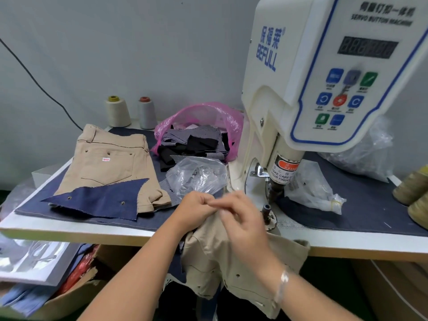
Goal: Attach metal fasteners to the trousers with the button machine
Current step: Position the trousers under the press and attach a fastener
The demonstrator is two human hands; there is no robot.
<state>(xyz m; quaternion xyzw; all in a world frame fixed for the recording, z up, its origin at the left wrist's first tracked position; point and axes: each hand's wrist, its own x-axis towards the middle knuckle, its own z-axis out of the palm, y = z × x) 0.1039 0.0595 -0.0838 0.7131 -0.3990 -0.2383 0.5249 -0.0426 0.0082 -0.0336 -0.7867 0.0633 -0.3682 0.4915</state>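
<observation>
Beige cotton trousers point(234, 258) draped over the near edge of the white tabletop point(76, 230), upper edge raised just in front of the black lower die post point(266, 210) of the white servo button machine point(324, 72), remainder hanging below the edge. Small dark metal fasteners visible on the hanging portion. Left hand point(196, 208) with fingers curled, pinching the top edge of the beige fabric. Right hand point(243, 218) touching the left, fingers bent over the same edge; blurred, so grasp on the fabric cannot be told. Clear bangle on the right wrist. Punch head with warning label directly above the die post. Just beyond the hands, a clear plastic bag of small metal parts point(196, 174). Further left, a second pair of folded beige trousers point(108, 163) lying flat on a dark blue denim mat point(361, 205), partly overlapped by a triangular dark blue denim scrap point(102, 200) bearing two fasteners. Behind, a pink plastic bag of grey and black fabric scraps point(199, 133). At the wall, two thread cones point(129, 112).
</observation>
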